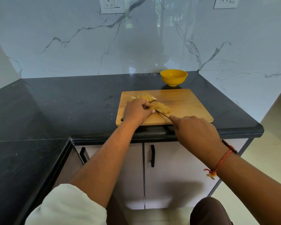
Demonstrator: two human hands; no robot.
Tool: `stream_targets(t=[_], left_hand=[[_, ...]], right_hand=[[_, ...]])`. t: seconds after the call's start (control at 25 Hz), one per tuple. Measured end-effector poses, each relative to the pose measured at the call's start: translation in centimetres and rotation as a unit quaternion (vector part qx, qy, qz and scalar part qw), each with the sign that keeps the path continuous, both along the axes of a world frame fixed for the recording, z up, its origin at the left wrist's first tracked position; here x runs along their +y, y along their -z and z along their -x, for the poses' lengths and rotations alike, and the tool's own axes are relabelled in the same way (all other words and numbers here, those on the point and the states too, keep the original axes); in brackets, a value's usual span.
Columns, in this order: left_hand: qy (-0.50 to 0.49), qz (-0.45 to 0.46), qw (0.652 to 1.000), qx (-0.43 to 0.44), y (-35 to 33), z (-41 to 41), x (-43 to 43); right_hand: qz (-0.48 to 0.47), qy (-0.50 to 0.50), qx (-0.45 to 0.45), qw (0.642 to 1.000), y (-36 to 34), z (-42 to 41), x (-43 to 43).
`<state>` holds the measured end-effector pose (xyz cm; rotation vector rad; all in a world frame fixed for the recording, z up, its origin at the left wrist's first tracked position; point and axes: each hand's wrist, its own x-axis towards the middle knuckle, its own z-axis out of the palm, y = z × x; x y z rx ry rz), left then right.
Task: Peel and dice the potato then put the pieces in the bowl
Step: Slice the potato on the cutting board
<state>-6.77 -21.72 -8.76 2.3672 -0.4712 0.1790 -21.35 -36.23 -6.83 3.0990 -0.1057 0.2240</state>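
Fingers [146, 105] of left hand [135, 112] on pale-yellow sliced potato [161, 108], knife [163, 115] alongside.

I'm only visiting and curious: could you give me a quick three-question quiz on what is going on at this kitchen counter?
1. True or false: the yellow bowl stands on the cutting board.
2. Multiple choice: what does the right hand hold? A) a peeler B) a knife C) a spoon
3. Short answer: which hand steadies the potato being cut?

Key
1. False: it stands on the counter, behind the board.
2. B
3. The left hand.
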Motion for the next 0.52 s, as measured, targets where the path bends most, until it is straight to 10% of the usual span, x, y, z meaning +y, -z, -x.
stream_targets(t=[0.52], left_hand=[[0.119, -0.118, 0.986, -0.011, -2.1, -1.0, 0.9]], right_hand=[[-0.259, 0.033, -0.118, 0.958, -1.9, -3.9, -3.6]])
